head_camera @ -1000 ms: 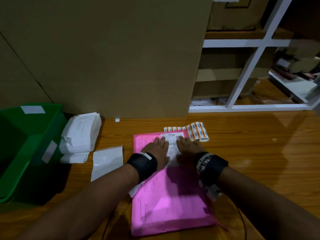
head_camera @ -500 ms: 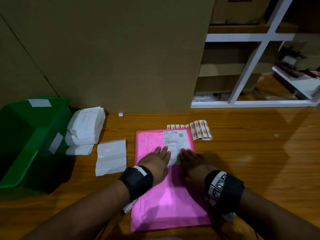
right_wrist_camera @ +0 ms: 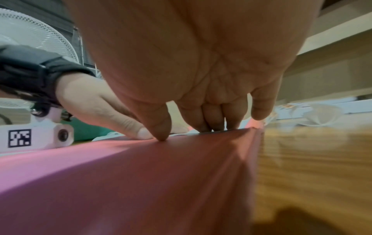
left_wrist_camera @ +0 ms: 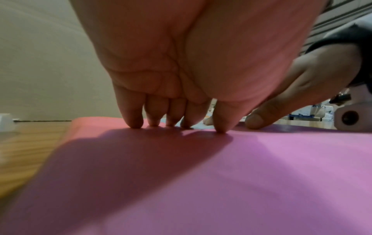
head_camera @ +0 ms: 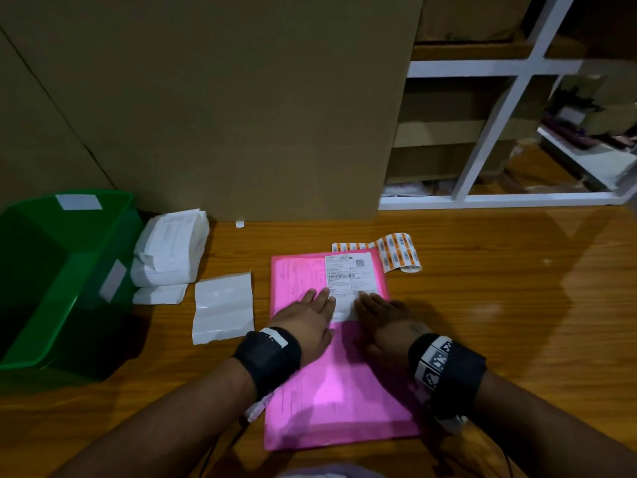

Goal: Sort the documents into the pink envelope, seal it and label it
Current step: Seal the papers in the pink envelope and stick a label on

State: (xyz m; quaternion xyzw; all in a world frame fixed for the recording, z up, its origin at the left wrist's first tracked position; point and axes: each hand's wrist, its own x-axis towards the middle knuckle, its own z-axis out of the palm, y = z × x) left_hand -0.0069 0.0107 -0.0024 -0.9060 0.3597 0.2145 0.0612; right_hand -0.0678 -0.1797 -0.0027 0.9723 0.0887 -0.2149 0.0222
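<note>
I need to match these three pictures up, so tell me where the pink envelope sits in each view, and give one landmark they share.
Head: the pink envelope lies flat at lower centre, under both hands.
Left wrist: it fills the lower frame, the left hand pressing on it.
Right wrist: it fills the lower left, its edge against the wooden table.
Shared landmark: the right hand, seen at right in the left wrist view and above in its own.

Green bin (head_camera: 51, 270) (beside cardboard (head_camera: 224, 98))
</note>
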